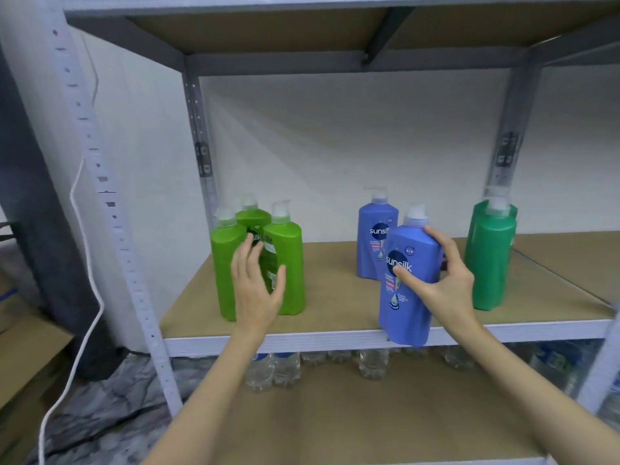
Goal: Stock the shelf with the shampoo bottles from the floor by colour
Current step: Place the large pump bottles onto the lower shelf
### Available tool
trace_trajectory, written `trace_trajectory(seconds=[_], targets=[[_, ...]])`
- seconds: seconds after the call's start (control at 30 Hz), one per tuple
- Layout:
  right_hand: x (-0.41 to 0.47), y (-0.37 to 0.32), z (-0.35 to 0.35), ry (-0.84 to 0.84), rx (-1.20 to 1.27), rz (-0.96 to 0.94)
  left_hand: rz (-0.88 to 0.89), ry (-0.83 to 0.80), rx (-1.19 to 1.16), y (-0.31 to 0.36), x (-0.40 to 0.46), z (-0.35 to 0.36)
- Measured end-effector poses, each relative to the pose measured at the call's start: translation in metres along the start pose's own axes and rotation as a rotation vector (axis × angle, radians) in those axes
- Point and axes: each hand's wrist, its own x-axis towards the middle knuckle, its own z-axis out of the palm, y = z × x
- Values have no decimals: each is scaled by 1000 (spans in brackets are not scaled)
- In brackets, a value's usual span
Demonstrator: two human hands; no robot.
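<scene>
Two hands working at the shelf (335, 337) across the middle of the frame. Gripping a blue bottle (407, 283) with the right hand (439, 280), right of centre: thumb curled across the label, fingers wrapped over the shoulder, base hanging just past the front edge of the board and not yet set down. Hovering the left hand (256, 290), fingers spread and holding nothing, in front of a cluster of light green bottles (288, 260) at centre left (touching them or only close, impossible to tell).

Standing already: a second blue bottle (375, 243) just behind the held one, and dark green bottles (489, 260) at centre right. Showing below, on the lower tier, a row of clear water bottles (372, 364).

Risking most, probably, a clip of the base against the shelf lip while lifting in, tipping the bottle out of a one-handed hold. Risking also a knock to the blue bottle behind, or to the dark green pair near the right knuckles, if swung in wide. Risking a mixed group, too, if set too far toward either green.
</scene>
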Motion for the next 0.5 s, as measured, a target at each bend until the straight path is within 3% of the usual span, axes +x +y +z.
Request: trace_trajectory(seconds=[0.07,0.13,0.2,0.33,0.5], targets=[[5,6,-3,21,-18,24,128,-277,-111,25,-24,14],[11,11,-5,32,-38,37,79,-674,-126,47,-41,30],[17,14,-3,40,-59,38,25,-947,-8,53,-53,49],[30,19,11,77,-115,56,-18,-1114,146,46,-59,65],[47,27,44,88,-158,119,-10,-1097,157,40,-61,65]])
